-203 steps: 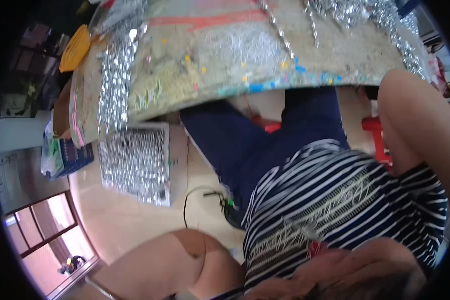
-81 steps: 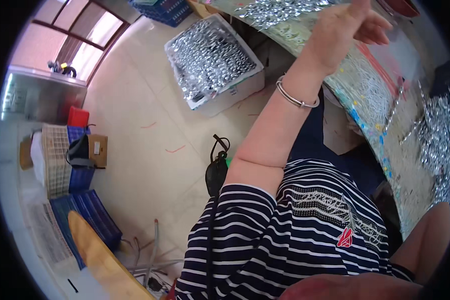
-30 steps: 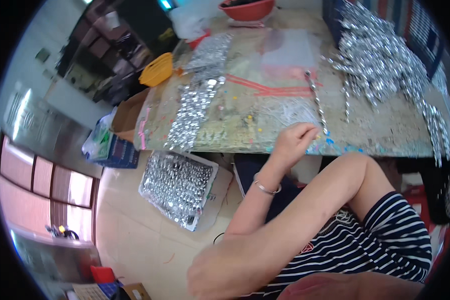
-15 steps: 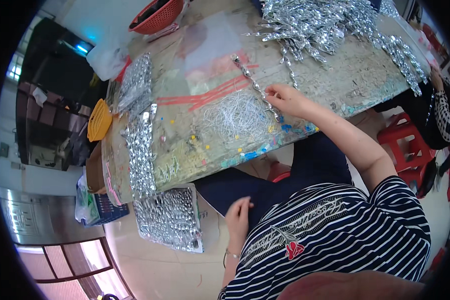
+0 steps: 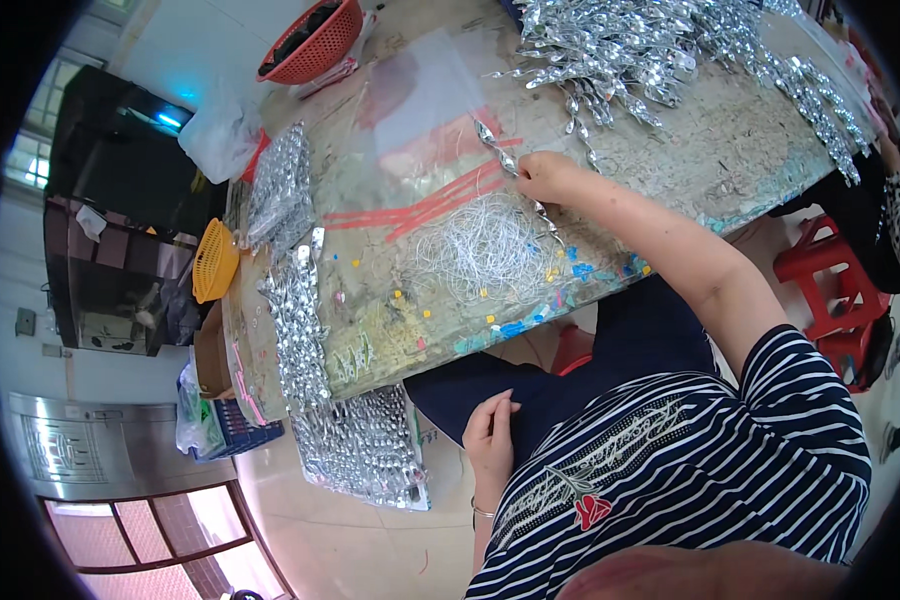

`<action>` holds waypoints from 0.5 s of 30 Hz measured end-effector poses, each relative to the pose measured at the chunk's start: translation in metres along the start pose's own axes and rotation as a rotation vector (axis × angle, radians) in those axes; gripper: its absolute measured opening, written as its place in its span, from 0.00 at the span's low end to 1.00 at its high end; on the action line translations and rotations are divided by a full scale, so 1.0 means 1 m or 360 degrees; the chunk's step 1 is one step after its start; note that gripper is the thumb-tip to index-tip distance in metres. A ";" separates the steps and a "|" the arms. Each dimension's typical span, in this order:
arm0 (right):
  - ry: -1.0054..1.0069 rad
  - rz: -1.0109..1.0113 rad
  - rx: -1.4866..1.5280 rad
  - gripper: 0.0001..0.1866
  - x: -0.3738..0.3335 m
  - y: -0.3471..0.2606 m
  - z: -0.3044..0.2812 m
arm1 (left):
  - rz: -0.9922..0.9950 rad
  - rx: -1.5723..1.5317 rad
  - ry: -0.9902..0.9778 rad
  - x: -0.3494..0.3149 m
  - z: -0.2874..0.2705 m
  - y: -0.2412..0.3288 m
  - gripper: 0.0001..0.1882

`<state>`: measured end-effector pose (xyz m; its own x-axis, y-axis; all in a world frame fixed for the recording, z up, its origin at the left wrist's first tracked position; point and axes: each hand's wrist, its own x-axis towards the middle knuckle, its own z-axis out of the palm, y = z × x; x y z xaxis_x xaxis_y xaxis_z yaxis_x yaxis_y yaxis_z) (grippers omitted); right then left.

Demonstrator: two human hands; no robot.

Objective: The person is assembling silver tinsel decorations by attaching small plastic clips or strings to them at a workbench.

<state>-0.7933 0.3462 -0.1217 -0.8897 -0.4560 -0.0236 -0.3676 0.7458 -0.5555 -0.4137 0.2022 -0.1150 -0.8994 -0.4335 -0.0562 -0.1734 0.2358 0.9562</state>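
Observation:
A silver twisted strand (image 5: 497,148) lies slantwise on the worktable (image 5: 690,165), its lower end next to a tangle of thin white threads (image 5: 490,245). My right hand (image 5: 548,178) is closed on the strand near its middle; the fingertips are partly hidden behind the hand. Low over my lap, beside the table's near edge, my left hand (image 5: 490,428) is loosely curled, with nothing visible in it. Another silver strand (image 5: 582,135) trails toward my right hand from the large pile of silver strands (image 5: 610,60) at the far side.
Red strips (image 5: 420,212) and a clear plastic sheet (image 5: 425,100) lie left of centre. At the left are bundled silver strands (image 5: 298,320), a plastic-wrapped pack (image 5: 280,185) and a yellow basket (image 5: 214,262). A red basket (image 5: 320,50) sits far left, a red stool (image 5: 825,275) at the right.
My right hand has moved up and left along the strand, and its fingers have closed round it. The whole view has shifted slightly. My left hand stays curled at my lap.

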 end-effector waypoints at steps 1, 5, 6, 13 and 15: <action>-0.0004 -0.0001 0.0005 0.16 -0.002 -0.004 -0.002 | 0.0043 0.0036 -0.0036 0.004 0.001 0.005 0.09; 0.0045 -0.0034 0.0149 0.12 -0.014 -0.011 -0.022 | 0.0112 0.0033 -0.0097 0.025 0.003 0.014 0.09; 0.0028 -0.0039 0.0250 0.11 -0.018 -0.013 -0.029 | 0.0168 0.0059 -0.0160 0.033 0.005 0.020 0.09; 0.0027 -0.0286 0.0453 0.08 -0.081 -0.045 -0.067 | 0.0402 -0.0082 -0.0421 0.103 0.040 0.062 0.17; 0.0133 -0.0518 0.0465 0.06 -0.106 -0.058 -0.070 | 0.0331 -0.0279 -0.0400 0.122 0.053 0.075 0.20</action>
<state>-0.6967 0.3857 -0.0291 -0.7634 -0.5948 0.2519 -0.5509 0.3960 -0.7347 -0.5582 0.2130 -0.0650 -0.9824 -0.1597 0.0968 0.0754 0.1347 0.9880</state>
